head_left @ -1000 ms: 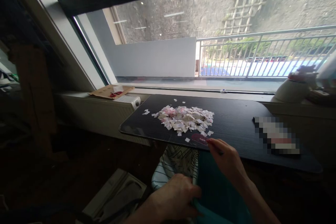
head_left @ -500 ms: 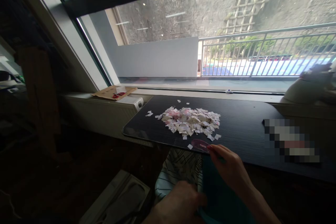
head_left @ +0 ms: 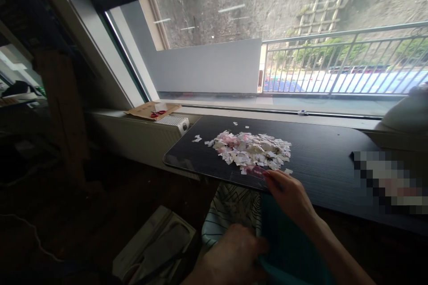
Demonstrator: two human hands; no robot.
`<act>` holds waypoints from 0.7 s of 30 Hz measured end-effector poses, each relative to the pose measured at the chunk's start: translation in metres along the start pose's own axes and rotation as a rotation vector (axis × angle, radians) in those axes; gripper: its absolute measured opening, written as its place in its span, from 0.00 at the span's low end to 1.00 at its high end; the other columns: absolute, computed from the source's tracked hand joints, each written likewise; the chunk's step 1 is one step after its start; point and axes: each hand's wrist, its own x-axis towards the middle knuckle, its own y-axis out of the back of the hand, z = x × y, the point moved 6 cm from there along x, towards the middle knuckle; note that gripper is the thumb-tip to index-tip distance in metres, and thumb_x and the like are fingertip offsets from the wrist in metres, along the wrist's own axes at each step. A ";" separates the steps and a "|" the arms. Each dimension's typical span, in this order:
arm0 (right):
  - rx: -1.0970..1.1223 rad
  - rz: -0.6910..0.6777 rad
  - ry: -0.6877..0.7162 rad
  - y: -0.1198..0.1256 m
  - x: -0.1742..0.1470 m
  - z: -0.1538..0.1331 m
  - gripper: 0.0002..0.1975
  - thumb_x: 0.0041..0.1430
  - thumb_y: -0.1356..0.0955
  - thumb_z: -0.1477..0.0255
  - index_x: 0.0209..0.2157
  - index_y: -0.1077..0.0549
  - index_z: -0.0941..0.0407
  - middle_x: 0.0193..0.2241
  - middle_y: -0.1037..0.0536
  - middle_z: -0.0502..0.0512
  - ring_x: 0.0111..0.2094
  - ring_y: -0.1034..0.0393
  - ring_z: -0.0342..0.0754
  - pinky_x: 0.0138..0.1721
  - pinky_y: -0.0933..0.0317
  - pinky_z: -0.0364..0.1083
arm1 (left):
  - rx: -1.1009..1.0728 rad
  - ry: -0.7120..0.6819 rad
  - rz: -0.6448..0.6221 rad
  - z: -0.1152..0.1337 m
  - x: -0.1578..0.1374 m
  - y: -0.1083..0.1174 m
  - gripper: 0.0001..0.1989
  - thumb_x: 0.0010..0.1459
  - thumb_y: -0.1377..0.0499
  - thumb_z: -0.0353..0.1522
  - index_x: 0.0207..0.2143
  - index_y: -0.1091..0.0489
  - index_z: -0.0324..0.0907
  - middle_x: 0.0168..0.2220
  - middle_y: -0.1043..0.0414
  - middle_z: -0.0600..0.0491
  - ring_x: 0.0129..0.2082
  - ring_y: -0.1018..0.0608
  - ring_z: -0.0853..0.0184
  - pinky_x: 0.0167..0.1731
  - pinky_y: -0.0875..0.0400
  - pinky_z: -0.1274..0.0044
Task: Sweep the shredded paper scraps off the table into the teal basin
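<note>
A broad heap of small torn paper scraps (head_left: 254, 149) lies on the black table (head_left: 321, 156), with a few strays around it. My right hand (head_left: 290, 191) pinches a pinkish see-through flat plastic piece (head_left: 256, 172) between thumb and fingers. Its far end touches the near edge of the heap. Below the table's front edge is a bin (head_left: 212, 220), pale inside with dark line patterns and teal on its outside. Scraps show inside it. My left hand (head_left: 234, 249) is closed, somewhat blurred, on the bin's near rim.
On the sill at left, red-handled scissors (head_left: 158, 113) rest on a brown envelope (head_left: 137, 110) beside a radiator (head_left: 150, 142). A pixelated object (head_left: 388, 178) lies at the table's right. A pale box (head_left: 157, 245) stands on the floor. The window is behind the table.
My right hand has moved the plastic piece from the table's front edge up against the heap's near side. The left hand stays at the bin's rim. The view has shifted slightly.
</note>
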 end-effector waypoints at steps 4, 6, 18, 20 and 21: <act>0.026 0.013 -0.007 0.001 -0.004 0.000 0.09 0.61 0.37 0.70 0.37 0.26 0.56 0.33 0.23 0.53 0.33 0.28 0.46 0.35 0.37 0.42 | 0.022 -0.012 -0.026 0.000 0.002 0.000 0.11 0.48 0.37 0.43 0.30 0.29 0.47 0.22 0.31 0.57 0.22 0.28 0.65 0.18 0.50 0.76; 0.018 0.025 -0.012 0.002 -0.005 -0.002 0.10 0.61 0.37 0.70 0.37 0.26 0.56 0.33 0.23 0.54 0.33 0.28 0.46 0.36 0.37 0.42 | 0.023 -0.011 -0.033 0.001 0.002 0.000 0.11 0.49 0.38 0.42 0.31 0.29 0.46 0.22 0.30 0.56 0.22 0.28 0.65 0.18 0.50 0.77; 0.104 -0.004 0.032 -0.004 -0.013 -0.013 0.08 0.60 0.37 0.72 0.37 0.26 0.56 0.33 0.24 0.54 0.32 0.29 0.46 0.34 0.36 0.42 | 0.037 0.001 -0.051 0.001 0.002 0.002 0.09 0.48 0.38 0.41 0.28 0.30 0.46 0.22 0.32 0.56 0.21 0.28 0.64 0.18 0.49 0.76; 0.103 -0.030 0.038 -0.007 -0.014 -0.019 0.08 0.61 0.37 0.72 0.37 0.26 0.56 0.32 0.24 0.54 0.32 0.29 0.45 0.34 0.36 0.42 | 0.043 0.001 -0.047 0.000 0.002 0.002 0.09 0.48 0.38 0.41 0.28 0.31 0.46 0.22 0.32 0.56 0.22 0.28 0.64 0.19 0.49 0.76; 0.105 -0.050 0.041 -0.007 -0.015 -0.022 0.08 0.60 0.37 0.73 0.36 0.26 0.56 0.32 0.24 0.54 0.32 0.29 0.45 0.34 0.37 0.42 | 0.047 0.000 -0.042 0.000 0.002 0.002 0.09 0.48 0.38 0.41 0.29 0.30 0.46 0.22 0.32 0.56 0.23 0.27 0.63 0.19 0.48 0.76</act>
